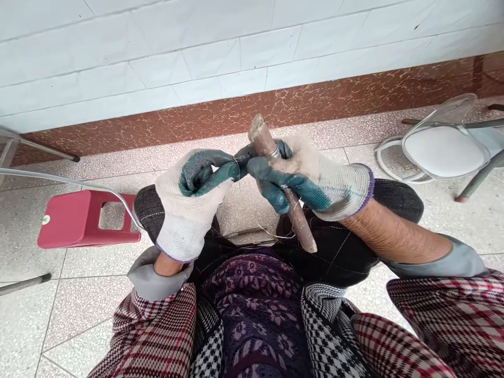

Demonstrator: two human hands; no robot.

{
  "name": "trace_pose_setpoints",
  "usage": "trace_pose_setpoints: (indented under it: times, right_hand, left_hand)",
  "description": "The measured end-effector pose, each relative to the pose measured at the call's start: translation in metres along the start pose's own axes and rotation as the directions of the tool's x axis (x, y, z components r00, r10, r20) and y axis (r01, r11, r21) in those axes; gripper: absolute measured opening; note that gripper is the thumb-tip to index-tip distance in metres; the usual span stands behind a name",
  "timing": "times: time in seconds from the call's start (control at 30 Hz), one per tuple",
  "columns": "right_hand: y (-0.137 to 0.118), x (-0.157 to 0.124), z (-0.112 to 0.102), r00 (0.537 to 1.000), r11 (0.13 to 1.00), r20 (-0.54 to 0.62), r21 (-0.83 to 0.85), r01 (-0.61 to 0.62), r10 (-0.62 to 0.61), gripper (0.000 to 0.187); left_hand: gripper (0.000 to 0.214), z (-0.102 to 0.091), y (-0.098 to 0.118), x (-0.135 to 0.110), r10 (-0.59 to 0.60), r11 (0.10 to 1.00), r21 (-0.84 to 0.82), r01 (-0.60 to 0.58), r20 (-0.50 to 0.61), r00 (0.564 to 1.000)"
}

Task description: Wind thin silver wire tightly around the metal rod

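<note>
The right hand (311, 178) is closed around a brown rod (302, 226) ringed with what looks like wire (274, 152). Just left of the rod, the left hand (192, 205) pinches a thin strand (238, 173).

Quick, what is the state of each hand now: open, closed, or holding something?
Left hand: closed, fingertips pinching a thin wire.
Right hand: closed around a brown rod.
</note>
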State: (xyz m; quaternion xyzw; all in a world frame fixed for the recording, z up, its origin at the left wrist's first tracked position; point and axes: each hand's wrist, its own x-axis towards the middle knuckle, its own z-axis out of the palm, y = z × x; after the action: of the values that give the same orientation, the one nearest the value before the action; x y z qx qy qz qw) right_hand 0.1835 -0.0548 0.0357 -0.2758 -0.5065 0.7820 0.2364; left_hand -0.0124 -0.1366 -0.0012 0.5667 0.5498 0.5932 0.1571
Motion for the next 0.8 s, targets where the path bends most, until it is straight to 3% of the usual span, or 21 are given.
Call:
trace_pose_setpoints:
  times: [0.1,0.27,0.37,0.47,0.57,0.7,0.8]
  right_hand:
    - [0.003,-0.002,0.004,0.999,0.997,0.05,-0.069,-0.016,0.02,0.022]
    - [0.013,0.002,0.007,0.993,0.959,0.054,-0.258,0.115,-0.104,0.027]
    - [0.016,0.003,0.006,0.998,0.972,0.039,-0.228,0.065,-0.058,0.036]
    - [0.013,0.0,0.007,0.999,0.987,0.022,-0.16,0.027,-0.023,0.038]
    - [0.01,-0.001,0.01,0.998,0.993,-0.003,-0.105,0.055,-0.055,0.039]
    - [0.012,0.001,0.011,0.994,0.983,0.05,-0.148,0.108,-0.102,0.041]
    - [0.015,0.002,0.011,0.995,0.983,-0.011,-0.156,0.094,-0.097,0.041]
  left_hand:
    - [0.018,0.003,-0.001,-0.002,0.068,0.996,0.065,-0.064,-0.049,0.996]
    - [0.023,0.008,-0.002,-0.005,0.125,0.975,0.198,-0.106,-0.087,0.988]
    - [0.028,0.008,-0.002,-0.005,0.182,0.964,0.216,-0.154,-0.116,0.976]
    - [0.019,0.006,-0.003,-0.005,0.115,0.983,0.156,-0.095,-0.127,0.985]
    - [0.013,0.006,-0.004,-0.005,0.069,0.981,0.191,-0.042,-0.133,0.989]
    - [0.02,0.009,-0.004,-0.007,0.132,0.969,0.23,-0.093,-0.161,0.978]
    - [0.018,0.011,-0.005,-0.008,0.129,0.978,0.184,-0.096,-0.175,0.976]
